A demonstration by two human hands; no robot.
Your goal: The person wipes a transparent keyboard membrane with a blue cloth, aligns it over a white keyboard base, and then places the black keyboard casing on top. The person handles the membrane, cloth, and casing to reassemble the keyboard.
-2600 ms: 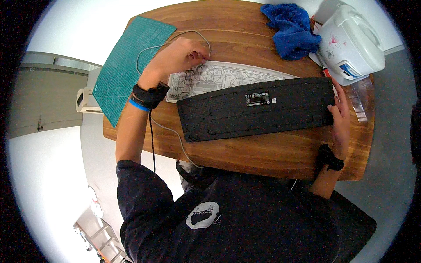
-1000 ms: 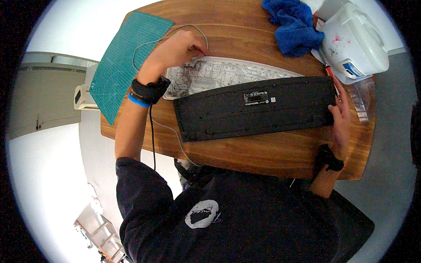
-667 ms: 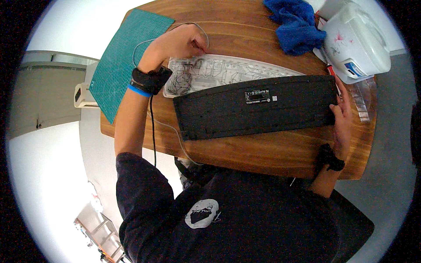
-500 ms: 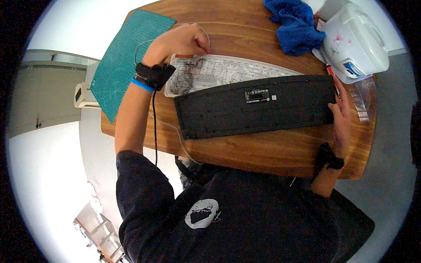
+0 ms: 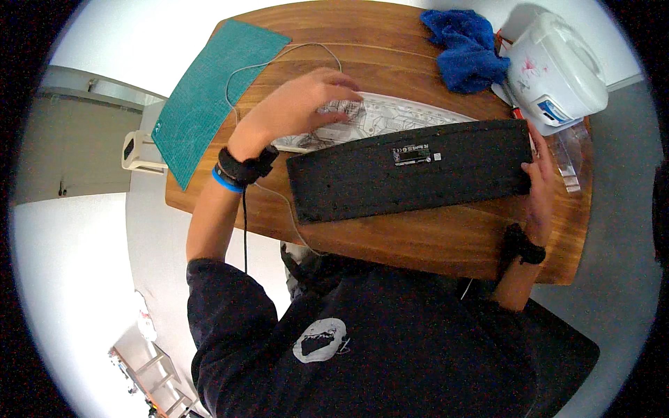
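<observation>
My left hand (image 5: 300, 104) has its fingers (image 5: 341, 78) curled loosely over the pale printed membrane sheet (image 5: 390, 115); my right hand (image 5: 540, 174) grips the right end of the black keyboard shell (image 5: 411, 169). The shell lies underside up, matte black with a small label, mid-worktop (image 5: 390, 237). Its long axis runs left to right, just nearer me than the sheet.

Black top, blk/blue wristbands

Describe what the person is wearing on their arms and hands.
Both hands are bare. The left wrist carries a black strap with a blue band beside it, and a thin black cable runs down from it along the forearm. The right wrist has a black strap. Dark sleeves end above the elbows.
</observation>
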